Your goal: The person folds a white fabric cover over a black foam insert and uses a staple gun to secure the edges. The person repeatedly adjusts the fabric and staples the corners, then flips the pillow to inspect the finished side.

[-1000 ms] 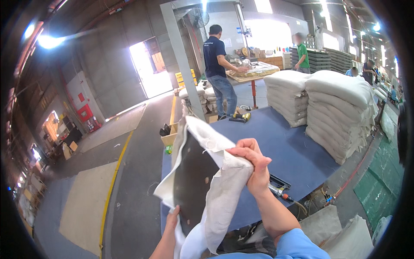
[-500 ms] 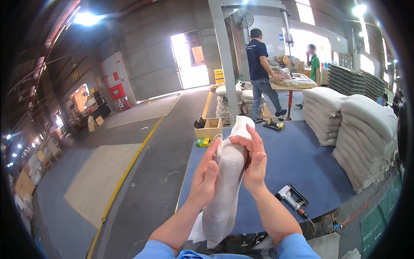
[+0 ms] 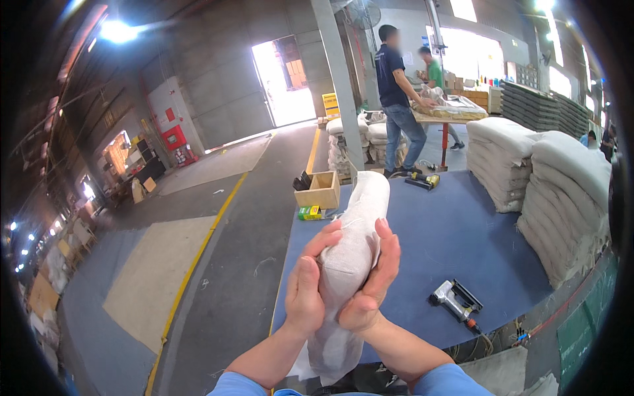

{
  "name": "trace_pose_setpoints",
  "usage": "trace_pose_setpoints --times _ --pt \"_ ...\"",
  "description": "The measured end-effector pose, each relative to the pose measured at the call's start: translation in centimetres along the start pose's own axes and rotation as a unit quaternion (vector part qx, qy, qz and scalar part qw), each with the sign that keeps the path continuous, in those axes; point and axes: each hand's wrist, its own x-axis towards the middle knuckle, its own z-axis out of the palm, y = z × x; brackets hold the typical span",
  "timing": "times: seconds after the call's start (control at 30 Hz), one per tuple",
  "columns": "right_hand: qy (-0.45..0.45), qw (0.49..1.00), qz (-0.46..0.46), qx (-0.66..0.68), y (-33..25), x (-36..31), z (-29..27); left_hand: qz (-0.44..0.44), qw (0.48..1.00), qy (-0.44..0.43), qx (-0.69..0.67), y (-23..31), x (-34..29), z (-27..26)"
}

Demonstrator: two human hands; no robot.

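Your left hand (image 3: 305, 294) and right hand (image 3: 373, 284) clasp the stuffed pale fabric cushion (image 3: 350, 251) upright above the blue surface (image 3: 456, 237), seemingly squeezing it into shape.

I stand in a grey-walled warehouse with a bright open doorway (image 3: 285, 79), a yellow-lined concrete floor (image 3: 218, 218), a blue counter (image 3: 449, 237) and stacked pale sacks (image 3: 568, 191).

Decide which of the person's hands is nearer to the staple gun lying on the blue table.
Right. The right hand grips the pale fabric cushion on the side facing the staple gun; the left hand presses the cushion's far side, further away.
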Motion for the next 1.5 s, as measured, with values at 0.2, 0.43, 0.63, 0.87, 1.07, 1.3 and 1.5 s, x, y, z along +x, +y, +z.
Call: trace_pose_setpoints --times 0.2,0.43,0.63,0.87,1.07,1.3,1.5 --pt "0.007 1.000 -0.006 -0.022 -1.4 -1.2 0.9 0.038 0.984 0.006 0.174 1.7 -0.3 -0.6" --pt "0.003 0.995 0.052 0.082 1.6 -1.8 -2.2 0.065 0.954 -0.013 0.292 4.4 -6.7 -5.7" --pt "-0.043 0.941 0.325 0.084 13.7 12.2 -6.9 0.090 0.968 -0.008 0.232 6.4 -15.7 -9.5" --pt "-0.083 0.917 0.345 0.184 14.4 6.9 -2.2 -0.101 0.863 0.322 0.375 0.5 -26.9 -10.0" --pt "-0.028 0.936 0.337 0.101 12.4 4.6 -5.0 0.008 0.867 0.399 0.297 -4.2 -30.4 -11.1" --pt "-0.023 0.968 0.250 -0.005 9.3 2.5 -5.7 0.028 0.886 0.395 0.243 -6.5 -31.1 -12.5" --pt "-0.063 0.962 0.251 -0.090 11.2 1.2 -5.8 0.054 0.930 0.343 0.123 -7.6 -30.9 -14.3"
